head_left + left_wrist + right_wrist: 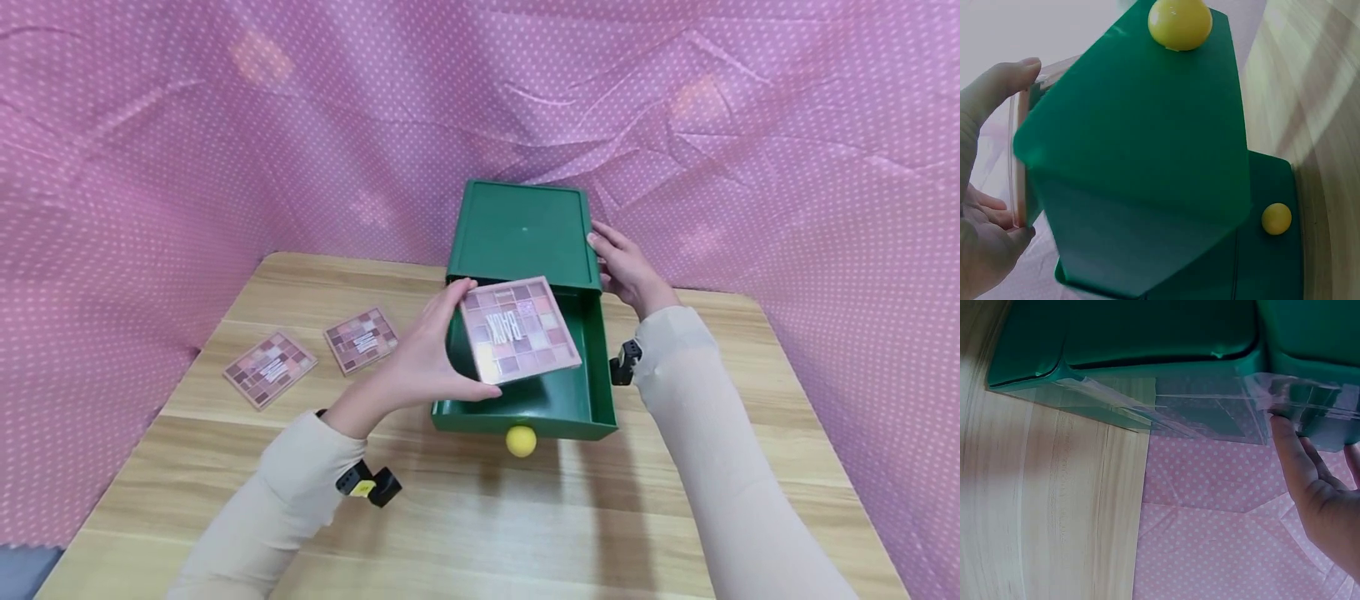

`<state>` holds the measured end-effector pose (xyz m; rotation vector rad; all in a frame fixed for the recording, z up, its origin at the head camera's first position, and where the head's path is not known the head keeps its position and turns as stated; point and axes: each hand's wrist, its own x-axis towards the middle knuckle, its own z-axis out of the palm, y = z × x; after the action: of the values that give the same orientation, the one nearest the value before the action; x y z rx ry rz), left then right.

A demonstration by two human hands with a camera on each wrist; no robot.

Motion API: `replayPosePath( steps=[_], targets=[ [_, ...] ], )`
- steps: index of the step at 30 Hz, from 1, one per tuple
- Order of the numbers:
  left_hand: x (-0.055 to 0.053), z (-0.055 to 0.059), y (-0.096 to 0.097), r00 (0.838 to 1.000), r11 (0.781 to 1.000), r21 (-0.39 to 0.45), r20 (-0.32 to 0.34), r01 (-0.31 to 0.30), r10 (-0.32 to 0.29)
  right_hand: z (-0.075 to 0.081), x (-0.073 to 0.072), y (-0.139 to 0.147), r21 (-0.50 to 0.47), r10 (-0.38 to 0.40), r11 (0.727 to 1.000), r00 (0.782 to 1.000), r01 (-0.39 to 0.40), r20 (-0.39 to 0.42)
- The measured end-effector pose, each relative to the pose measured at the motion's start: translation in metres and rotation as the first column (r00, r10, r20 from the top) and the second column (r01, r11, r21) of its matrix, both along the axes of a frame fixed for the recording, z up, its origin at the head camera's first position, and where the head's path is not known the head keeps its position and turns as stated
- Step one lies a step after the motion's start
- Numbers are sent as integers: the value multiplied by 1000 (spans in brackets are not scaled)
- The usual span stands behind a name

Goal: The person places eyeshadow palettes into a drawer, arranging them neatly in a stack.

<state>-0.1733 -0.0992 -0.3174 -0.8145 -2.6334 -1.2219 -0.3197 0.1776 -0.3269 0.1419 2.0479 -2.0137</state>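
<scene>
My left hand grips a pink eyeshadow palette by its left edge, thumb at the near corner and fingers at the far one. The palette is tilted above the pulled-out green drawer, which has a round yellow knob. In the left wrist view the drawer front hides much of the palette. My right hand rests against the right side of the green drawer cabinet, its fingers extended. The right wrist view shows those fingertips at clear tape along the cabinet's side.
Two more eyeshadow palettes, a nearer palette and a farther-left palette, lie on the wooden table left of the cabinet. A lower drawer's yellow knob shows under the pulled-out one. Pink dotted cloth hangs behind and beside the table.
</scene>
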Motion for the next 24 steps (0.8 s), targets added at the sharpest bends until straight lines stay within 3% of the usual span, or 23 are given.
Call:
replayPosePath(
  steps=[13, 24],
  targets=[
    [-12, -7, 23, 989, 970, -189, 30, 150, -147, -2, 1, 0, -20, -12, 1000, 1000, 12, -3],
    [-14, -11, 32, 977, 932, -297, 36, 209, -208, -4, 4, 0, -50, -6, 999, 1000, 5, -13]
  ],
)
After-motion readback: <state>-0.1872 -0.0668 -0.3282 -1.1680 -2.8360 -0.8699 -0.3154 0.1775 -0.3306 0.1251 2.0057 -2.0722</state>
